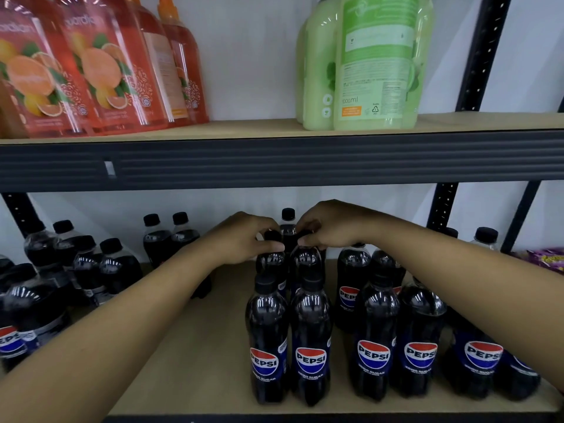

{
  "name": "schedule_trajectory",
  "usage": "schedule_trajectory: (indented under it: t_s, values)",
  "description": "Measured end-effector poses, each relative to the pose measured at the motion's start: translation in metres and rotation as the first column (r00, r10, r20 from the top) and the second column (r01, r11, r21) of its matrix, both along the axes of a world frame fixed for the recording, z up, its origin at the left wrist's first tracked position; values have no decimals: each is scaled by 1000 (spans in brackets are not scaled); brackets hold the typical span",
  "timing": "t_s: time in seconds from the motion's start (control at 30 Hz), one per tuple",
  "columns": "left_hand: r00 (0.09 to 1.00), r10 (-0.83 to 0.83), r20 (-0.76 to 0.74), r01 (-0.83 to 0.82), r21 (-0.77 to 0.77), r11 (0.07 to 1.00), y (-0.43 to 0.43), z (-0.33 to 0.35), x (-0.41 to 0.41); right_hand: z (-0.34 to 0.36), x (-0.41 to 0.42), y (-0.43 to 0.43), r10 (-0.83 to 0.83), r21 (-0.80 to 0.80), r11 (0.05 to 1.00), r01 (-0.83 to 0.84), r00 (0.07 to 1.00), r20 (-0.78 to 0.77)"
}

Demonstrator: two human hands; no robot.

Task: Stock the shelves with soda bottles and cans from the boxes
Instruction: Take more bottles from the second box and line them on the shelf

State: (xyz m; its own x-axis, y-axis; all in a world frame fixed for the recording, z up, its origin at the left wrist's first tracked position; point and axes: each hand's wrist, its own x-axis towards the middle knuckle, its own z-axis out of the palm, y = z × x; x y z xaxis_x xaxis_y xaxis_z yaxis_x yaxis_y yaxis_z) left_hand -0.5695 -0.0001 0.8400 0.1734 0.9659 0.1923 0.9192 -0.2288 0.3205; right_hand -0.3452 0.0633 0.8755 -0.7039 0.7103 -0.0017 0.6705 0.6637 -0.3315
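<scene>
a: left side first. what was there?
b: a loose bunch of pepsi bottles (61,270) on the lower shelf (198,346), well apart from the neat rows. some looked film-wrapped, couldn't tell for sure.
a: left hand?
b: the left hand (244,241) was reaching into the second row, fingers curled round the cap of the left bottle (271,264). my guess is it gripped the top because bottles in front blocked the body.
a: right hand?
b: same deal. the right hand (331,228) had its fingertips pinched round the cap of the right bottle (306,264). the two bottles stood upright side by side, just about touching. their bases were hidden, so i couldn't tell if they were fully down.
a: why there?
b: the front pair (309,331) stood right before them, labels out. looked like the person was filling in behind so the columns ran deep.
a: further right?
b: more pepsi rows (377,331), labels out, then a purple packet (546,257) at the edge.
a: boxes?
b: not in view. on the shelf above, orange soap bottles (91,71) left and green bottles (375,62) right.
a: progress?
b: partway, i'd judge. there was bare board between the bunch and the rows.
</scene>
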Motion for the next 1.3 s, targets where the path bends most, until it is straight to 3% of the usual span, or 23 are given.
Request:
schedule_trajectory:
  t_s: [0.13, 0.23, 0.4, 0.53, 0.6, 0.83, 1.1, 1.3]
  values:
    - [999, 21, -28, -18, 105, 994, -17, 3, -2, 7, 12, -18, -7, 96, 995, 5, 1000, 19]
    - [988, -71, 138, 38, 229, 973, -42, 4, -3, 11, 23, -42, 0, 100, 995, 5, 999, -47]
    - [885, -208, 417, 217, 25, 976, -80, -1, -6, 7, 28, -84, 31, 7, 1000, -30, 999, -19]
    - [945, -226, 237, 248, -68, 966, -90, -9, -6, -3, 24, -107, -2, 56, 998, -6, 990, 142]
    - [963, -207, 174, 221, -69, 973, -94, -14, -3, -7, 21, -112, -37, 106, 994, 23, 989, 140]
    - [962, -207, 175, 206, 28, 978, -96, -19, 3, -15, 20, -113, -80, 131, 988, 77, 997, 14]
    - [972, -173, 162, 164, 65, 984, -103, -23, 6, -19, 28, -115, -65, 121, 990, 68, 998, -24]
    - [951, -148, 273, 122, 109, 987, -109, -27, 7, -12, 39, -120, -20, 139, 990, 33, 995, -97]
